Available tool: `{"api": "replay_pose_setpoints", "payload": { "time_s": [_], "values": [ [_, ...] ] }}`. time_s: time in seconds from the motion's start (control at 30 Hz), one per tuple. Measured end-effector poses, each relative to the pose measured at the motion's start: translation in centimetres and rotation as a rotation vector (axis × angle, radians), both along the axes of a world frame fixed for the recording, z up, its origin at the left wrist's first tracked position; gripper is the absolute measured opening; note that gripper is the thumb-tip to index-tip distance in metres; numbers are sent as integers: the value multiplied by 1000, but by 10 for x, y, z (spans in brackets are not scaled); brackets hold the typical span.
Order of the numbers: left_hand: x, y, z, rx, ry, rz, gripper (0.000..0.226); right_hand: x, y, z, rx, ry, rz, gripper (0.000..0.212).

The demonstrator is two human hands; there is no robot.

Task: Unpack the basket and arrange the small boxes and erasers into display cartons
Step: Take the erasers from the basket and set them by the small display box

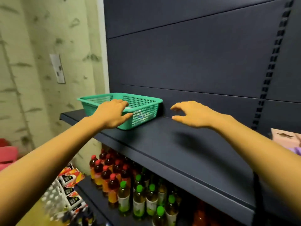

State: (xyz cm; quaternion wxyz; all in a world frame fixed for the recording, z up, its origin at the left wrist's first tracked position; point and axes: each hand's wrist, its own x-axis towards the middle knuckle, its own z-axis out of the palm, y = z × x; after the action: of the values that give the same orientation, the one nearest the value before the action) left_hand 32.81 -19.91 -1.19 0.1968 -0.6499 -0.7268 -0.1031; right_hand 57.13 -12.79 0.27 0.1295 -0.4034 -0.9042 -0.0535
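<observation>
Both arms are up at the dark shelf, and the green basket sits at its left end, pushed back until its far corner is against the rear panel. It looks squared to the shelf, long side running along the front edge, though the wide lens makes that hard to call for sure.

The left hand is clearly the nearer one: it's right on the basket, lying across the near rim, fingers reaching over into the inside and the thumb down against the outer mesh wall. So the rim runs between thumb and fingers, but whether that's a firm squeeze or just a resting touch, I can't tell from here.

The right hand hangs over bare shelf just to the right of the basket, apart from it, fingers spread and loosely bent, holding nothing. The basket lies to its left, so a short sideways reach would put it on the right-hand wall for a two-handed lift.

Something pale shows through the mesh; what it is, can't say. No display cartons are in sight, so the unpacking looks not yet begun. Bottles crowd the shelf below.
</observation>
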Motion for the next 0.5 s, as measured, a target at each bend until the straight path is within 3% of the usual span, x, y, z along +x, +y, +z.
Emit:
{"api": "replay_pose_setpoints", "payload": {
  "time_s": [0.27, 0.5],
  "values": [
    [-141, -6, 7, -28, -59, 9, 49, -148, 21, 10, -30, 33, -3, 41],
    [-218, 5, 20, 15, -64, -79, 48, -221, 53, 19, -81, 14, -67, 36]
  ]
}}
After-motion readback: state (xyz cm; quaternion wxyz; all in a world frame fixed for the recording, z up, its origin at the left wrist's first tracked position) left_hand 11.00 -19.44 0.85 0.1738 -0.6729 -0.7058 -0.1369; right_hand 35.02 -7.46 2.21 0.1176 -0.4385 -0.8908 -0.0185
